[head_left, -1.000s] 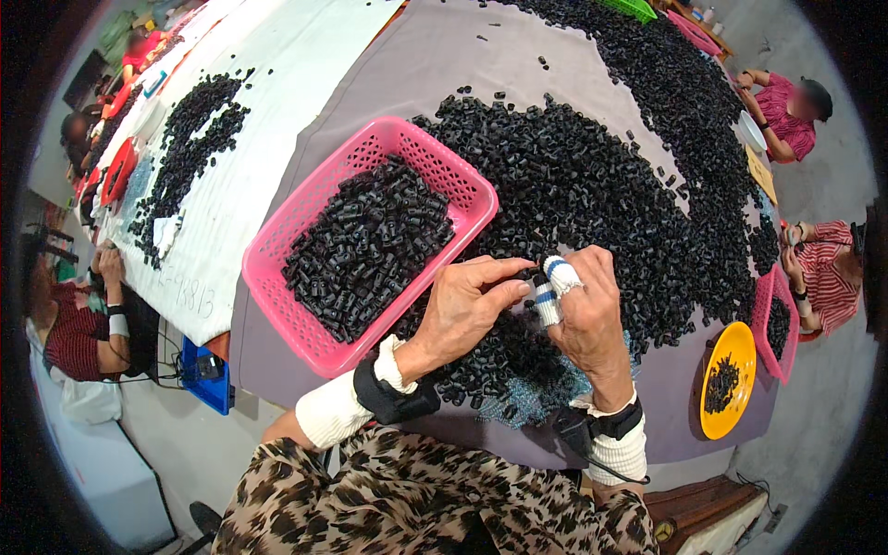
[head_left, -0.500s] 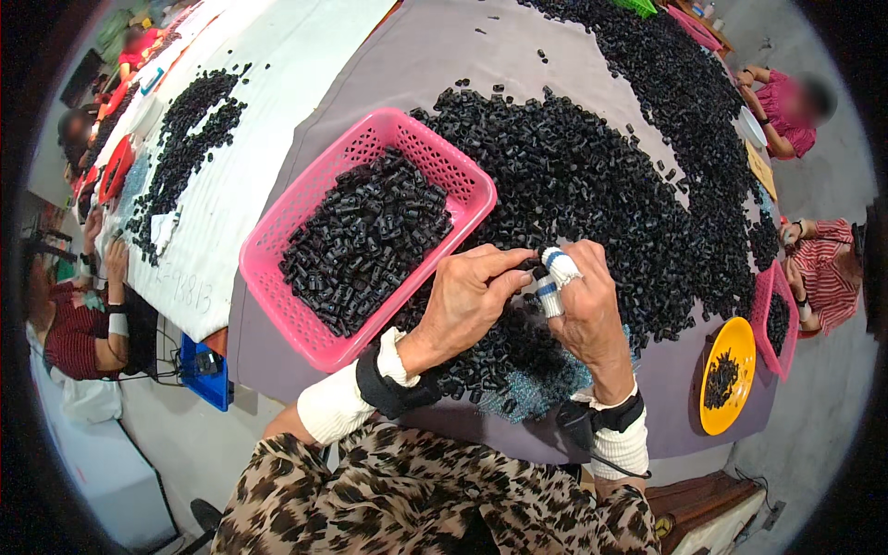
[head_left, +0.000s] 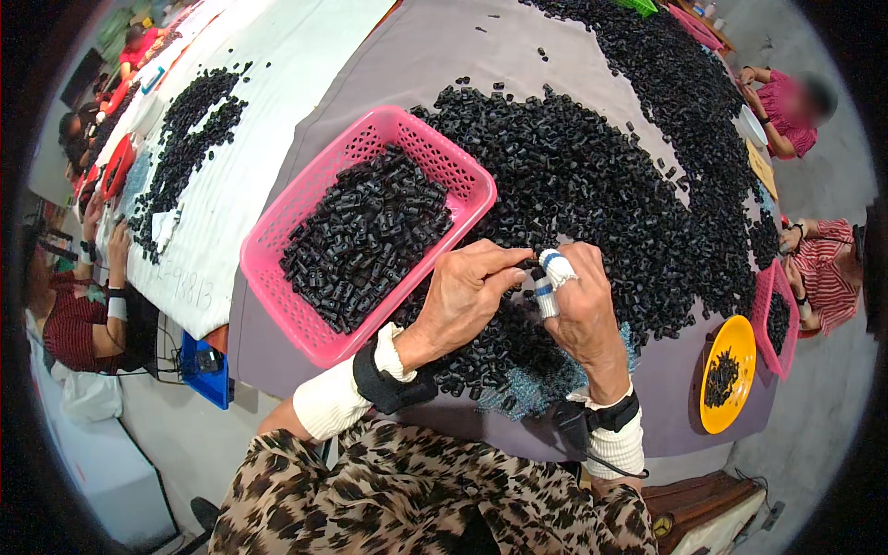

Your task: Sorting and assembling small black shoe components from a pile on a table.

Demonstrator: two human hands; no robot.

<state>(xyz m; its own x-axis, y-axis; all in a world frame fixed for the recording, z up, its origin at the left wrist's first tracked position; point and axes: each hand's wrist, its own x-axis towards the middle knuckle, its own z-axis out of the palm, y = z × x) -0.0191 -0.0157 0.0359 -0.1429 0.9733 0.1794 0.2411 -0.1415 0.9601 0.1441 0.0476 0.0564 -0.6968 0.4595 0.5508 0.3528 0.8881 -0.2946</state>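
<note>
My left hand [head_left: 462, 298] is closed in a pinch, thumb and forefinger meeting at a small black plastic part [head_left: 530, 265]. Facing it, my right hand [head_left: 585, 310] is closed with curled fingers around the same spot; white knitted covers with blue stripes sit on two of its fingers. The fingers partly hide the part. Both hands hover over the near side of a big pile of black plastic parts [head_left: 573, 166]. To the left of them stands a pink perforated basket [head_left: 289, 319], with many black parts inside.
Bluish translucent bits [head_left: 541, 393] lie by my right wrist. A yellow plate [head_left: 738, 335] with black pieces and another pink basket [head_left: 762, 310] are at the right. Co-workers sit along both sides. A white-covered table [head_left: 287, 111] with more black parts stands at the left.
My hands have barely shifted and stay together at the small part. At the left, a co-worker's hands have moved slightly upward.
</note>
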